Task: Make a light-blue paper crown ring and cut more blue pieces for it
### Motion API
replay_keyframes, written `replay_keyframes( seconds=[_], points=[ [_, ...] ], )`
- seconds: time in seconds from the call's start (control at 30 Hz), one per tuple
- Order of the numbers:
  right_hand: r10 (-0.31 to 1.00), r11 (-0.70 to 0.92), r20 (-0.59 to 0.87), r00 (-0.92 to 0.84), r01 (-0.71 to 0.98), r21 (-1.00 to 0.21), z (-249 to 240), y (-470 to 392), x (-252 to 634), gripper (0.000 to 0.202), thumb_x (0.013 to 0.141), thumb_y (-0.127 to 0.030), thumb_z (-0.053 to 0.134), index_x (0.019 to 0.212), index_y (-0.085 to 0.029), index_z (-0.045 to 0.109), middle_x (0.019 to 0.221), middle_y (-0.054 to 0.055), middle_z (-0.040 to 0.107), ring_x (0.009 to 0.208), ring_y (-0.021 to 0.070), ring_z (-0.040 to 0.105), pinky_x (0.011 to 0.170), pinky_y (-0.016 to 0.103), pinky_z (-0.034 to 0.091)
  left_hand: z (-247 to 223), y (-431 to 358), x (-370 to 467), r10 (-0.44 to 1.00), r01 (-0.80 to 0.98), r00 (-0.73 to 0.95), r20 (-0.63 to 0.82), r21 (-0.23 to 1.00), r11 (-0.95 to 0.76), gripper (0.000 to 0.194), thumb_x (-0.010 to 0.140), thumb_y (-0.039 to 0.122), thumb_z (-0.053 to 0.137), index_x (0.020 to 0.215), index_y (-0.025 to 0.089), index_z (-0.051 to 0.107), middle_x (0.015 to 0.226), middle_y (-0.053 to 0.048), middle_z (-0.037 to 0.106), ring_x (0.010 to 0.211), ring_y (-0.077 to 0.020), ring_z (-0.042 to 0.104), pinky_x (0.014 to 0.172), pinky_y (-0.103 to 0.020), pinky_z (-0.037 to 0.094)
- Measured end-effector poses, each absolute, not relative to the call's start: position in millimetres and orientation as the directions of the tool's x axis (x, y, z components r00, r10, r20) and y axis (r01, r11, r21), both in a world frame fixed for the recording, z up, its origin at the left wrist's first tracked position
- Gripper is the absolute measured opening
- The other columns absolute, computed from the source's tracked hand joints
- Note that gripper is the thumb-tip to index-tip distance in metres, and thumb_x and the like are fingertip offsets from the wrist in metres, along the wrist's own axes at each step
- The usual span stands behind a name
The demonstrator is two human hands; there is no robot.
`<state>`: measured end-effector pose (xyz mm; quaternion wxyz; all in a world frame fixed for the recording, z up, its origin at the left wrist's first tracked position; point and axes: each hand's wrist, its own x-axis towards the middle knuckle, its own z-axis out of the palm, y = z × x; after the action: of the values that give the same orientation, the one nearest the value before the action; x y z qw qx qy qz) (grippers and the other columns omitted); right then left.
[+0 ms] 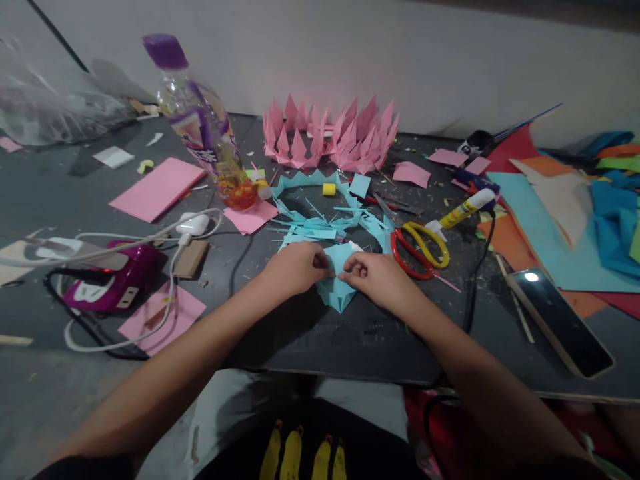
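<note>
Near the table's front edge lies a folded light-blue paper piece [340, 297]. My left hand [305, 267] pinches its left side with curled fingers, and my right hand [370, 270] pinches the right side, a small gap between them. Just beyond, a light-blue zigzag paper ring [305, 179] lies with thin blue strips [313, 233] around it. A yellow cylinder [329, 189] is at the ring. Red-and-yellow-handled scissors [425, 247] rest right of my right hand. Two pink spiky paper rings [300, 143] stand behind.
At the left are a bottle [205, 133], a purple power socket [115, 277] with cables and pink sheets [157, 187]. Rightward lie a glue stick [467, 208], a phone [563, 323], coloured paper [540, 227] and a black cable. A wall [320, 53] rises behind.
</note>
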<state>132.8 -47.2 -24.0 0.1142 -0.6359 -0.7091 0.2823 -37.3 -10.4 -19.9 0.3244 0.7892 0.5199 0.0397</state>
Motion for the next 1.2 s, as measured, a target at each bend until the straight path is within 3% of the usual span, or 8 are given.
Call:
replay_keyframes(
  seconds=[0.27, 0.4, 0.53, 0.73, 0.83, 0.93, 1.07, 1.2],
  points=[
    [0.967, 0.069, -0.151, -0.204, 0.785, -0.615, -27.6, -47.8, 135.0, 0.007, 0.073, -0.022, 0.064, 0.071, -0.017, 0.06, 0.065, 0.0, 0.061, 0.057, 0.0114, 0.052, 0.057, 0.025, 0.038, -22.2, -15.0, -36.3, 0.844, 0.667, 0.5, -0.194, 0.709, -0.231, 0.003, 0.071, 0.014, 0.059, 0.073, 0.015, 0.061, 0.068, 0.0, 0.062, 0.065, -0.013, 0.056, 0.063, -0.024, 0.04],
    [0.962, -0.012, -0.166, -0.215, 0.576, -0.817, -22.2, -48.1, 149.4, 0.018, 0.074, -0.034, 0.061, 0.082, -0.018, 0.059, 0.078, 0.003, 0.063, 0.067, 0.0136, 0.057, 0.063, 0.028, 0.045, -28.5, -13.7, -40.5, 0.857, 0.494, 0.497, -0.136, 0.856, -0.15, 0.008, 0.071, 0.016, 0.06, 0.077, 0.015, 0.055, 0.066, 0.003, 0.056, 0.063, -0.0104, 0.053, 0.061, -0.023, 0.041],
    [0.932, -0.128, -0.235, -0.275, 0.358, -0.925, -20.1, -46.6, 162.9, 0.034, 0.062, -0.031, 0.07, 0.091, -0.019, 0.057, 0.091, 0.005, 0.062, 0.079, 0.0153, 0.059, 0.072, 0.032, 0.05, -29.8, -10.0, -45.4, 0.864, 0.311, 0.496, -0.086, 0.947, -0.084, 0.009, 0.074, 0.021, 0.058, 0.073, 0.015, 0.051, 0.066, 0.004, 0.05, 0.058, -0.0075, 0.048, 0.056, -0.021, 0.041],
    [0.96, -0.204, -0.241, -0.146, 0.227, -0.952, -24.0, -44.4, 157.1, 0.033, 0.06, -0.031, 0.071, 0.087, -0.019, 0.056, 0.073, -0.001, 0.06, 0.065, 0.0126, 0.059, 0.068, 0.032, 0.05, -25.0, -11.7, -42.0, 0.908, 0.124, 0.416, -0.052, 0.992, 0.001, 0.019, 0.071, 0.023, 0.062, 0.076, 0.018, 0.045, 0.073, 0.003, 0.047, 0.056, -0.0055, 0.046, 0.052, -0.019, 0.044],
    [0.964, -0.205, -0.237, -0.124, 0.23, -0.952, -22.8, -44.8, 154.7, 0.031, 0.061, -0.03, 0.07, 0.085, -0.019, 0.055, 0.067, -0.002, 0.059, 0.061, 0.012, 0.057, 0.063, 0.03, 0.048, -23.8, -12.6, -40.7, 0.914, 0.057, 0.403, -0.048, 0.998, 0.027, 0.027, 0.07, 0.026, 0.064, 0.091, 0.019, 0.047, 0.081, 0.001, 0.051, 0.059, -0.0063, 0.048, 0.051, -0.019, 0.045],
    [0.939, -0.217, -0.279, -0.199, 0.285, -0.934, -21.5, -45.6, 156.9, 0.032, 0.061, -0.03, 0.07, 0.088, -0.018, 0.057, 0.067, -0.002, 0.059, 0.062, 0.0124, 0.057, 0.063, 0.029, 0.046, -23.3, -11.9, -42.3, 0.885, 0.109, 0.462, -0.051, 0.994, 0.0, 0.029, 0.074, 0.029, 0.06, 0.1, 0.017, 0.054, 0.082, -0.001, 0.057, 0.063, -0.0089, 0.052, 0.054, -0.021, 0.046],
    [0.923, -0.204, -0.304, -0.236, 0.37, -0.906, -24.0, -46.9, 158.2, 0.033, 0.066, -0.029, 0.066, 0.096, -0.017, 0.058, 0.067, -0.001, 0.06, 0.063, 0.013, 0.057, 0.064, 0.029, 0.046, -23.8, -10.1, -47.8, 0.832, 0.32, 0.552, -0.05, 0.934, -0.157, 0.016, 0.075, 0.028, 0.062, 0.08, 0.014, 0.065, 0.073, -0.001, 0.064, 0.066, -0.011, 0.055, 0.063, -0.024, 0.045],
    [0.954, -0.108, -0.24, -0.18, 0.539, -0.835, -26.9, -48.1, 150.7, 0.025, 0.069, -0.025, 0.064, 0.093, -0.017, 0.062, 0.073, 0.003, 0.065, 0.065, 0.0143, 0.06, 0.064, 0.028, 0.047, -23.1, -10.9, -52.6, 0.794, 0.477, 0.6, -0.093, 0.839, -0.262, 0.012, 0.074, 0.026, 0.064, 0.079, 0.015, 0.067, 0.068, 0.0, 0.065, 0.063, -0.0116, 0.056, 0.062, -0.023, 0.043]
  ],
)
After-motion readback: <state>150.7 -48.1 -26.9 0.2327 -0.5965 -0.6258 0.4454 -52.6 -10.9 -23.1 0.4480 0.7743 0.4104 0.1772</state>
